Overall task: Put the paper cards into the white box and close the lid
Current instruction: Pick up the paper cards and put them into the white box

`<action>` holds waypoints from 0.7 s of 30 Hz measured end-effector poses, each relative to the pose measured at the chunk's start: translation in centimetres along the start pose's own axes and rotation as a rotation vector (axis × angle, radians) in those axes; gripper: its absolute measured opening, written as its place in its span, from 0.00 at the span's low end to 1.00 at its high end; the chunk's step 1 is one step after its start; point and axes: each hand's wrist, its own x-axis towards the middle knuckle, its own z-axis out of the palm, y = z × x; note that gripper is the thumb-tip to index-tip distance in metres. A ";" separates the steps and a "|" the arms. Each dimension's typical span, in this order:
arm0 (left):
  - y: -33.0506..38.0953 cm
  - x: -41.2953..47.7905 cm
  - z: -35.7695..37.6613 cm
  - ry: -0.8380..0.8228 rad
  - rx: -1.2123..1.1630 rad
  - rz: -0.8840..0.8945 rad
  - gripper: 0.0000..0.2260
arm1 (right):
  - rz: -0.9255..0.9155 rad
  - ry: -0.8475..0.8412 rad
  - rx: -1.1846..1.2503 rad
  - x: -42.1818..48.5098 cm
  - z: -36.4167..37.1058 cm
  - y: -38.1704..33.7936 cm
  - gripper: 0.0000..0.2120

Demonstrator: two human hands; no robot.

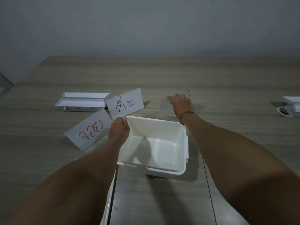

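The bench (227, 82) carries everything, and the risks run from the biggest thing down. The white box (181, 143) stands open near the middle of the bench, empty as far as the view shows; its lid (109, 197), I judge, is the white piece at the near edge under the left forearm, and a careless sweep of that arm could knock it off the bench or shove the box. The left hand (119, 129) is closed on two cards at the box's far-left corner, the red-lettered card (90, 129) splayed left and the blue-lettered card (125, 103) fanned up behind it; pinched only at a corner, they could slip apart or catch on the rim instead of dropping in flat. The right hand (181, 102) lies spread with fingers loosely open over a faint, blurred card (165, 106) beyond the box's far-right corner; a thin sheet flat on the bench is hard to lift and may slide away or crease. Whether that hand has hold of it yet I cannot tell. Counted: one box, one lid, three cards (the third uncertain), two folded white trays (82, 101) toward the far left, one white object (290, 106) at the right edge, two hands.
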 end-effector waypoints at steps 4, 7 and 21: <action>0.1 -0.9 -0.8 -0.078 0.019 -0.037 0.18 | -0.006 0.080 -0.020 -0.6 -3.8 -1.3 0.24; 0.0 -1.7 -1.4 -0.133 -0.023 -0.068 0.16 | -0.020 0.146 -0.025 -1.6 -7.0 -2.9 0.25; -2.4 -3.5 -2.7 -0.189 -0.067 0.025 0.17 | 0.009 -0.269 0.426 -7.7 -7.4 -8.5 0.18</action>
